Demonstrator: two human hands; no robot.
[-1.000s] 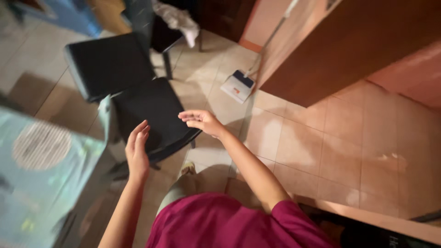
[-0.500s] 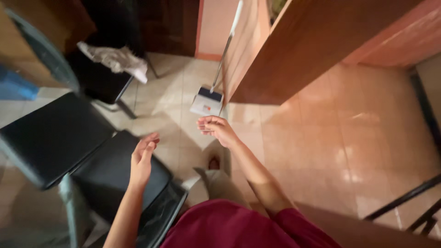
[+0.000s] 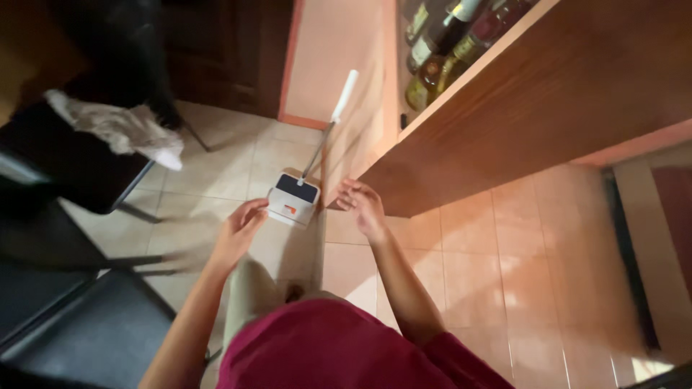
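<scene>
Centrally, a floor sweeper [image 3: 293, 199] stands on the tiled floor [image 3: 461, 252], handle leaning on the wooden cabinet [image 3: 504, 108]. Both hands, left [image 3: 240, 232] and right [image 3: 362, 207], hover near it, open and empty. Bottles [image 3: 440, 50] fill the shelf above.

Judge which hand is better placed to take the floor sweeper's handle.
Probably the right hand: it hovers open beside the lower part of the handle, which leans against the wooden cabinet. The left hand sits lower, by the sweeper's white base.

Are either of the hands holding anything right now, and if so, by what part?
Nothing is held. The left hand and right hand are both open and empty, close to the floor sweeper but not touching it.
</scene>
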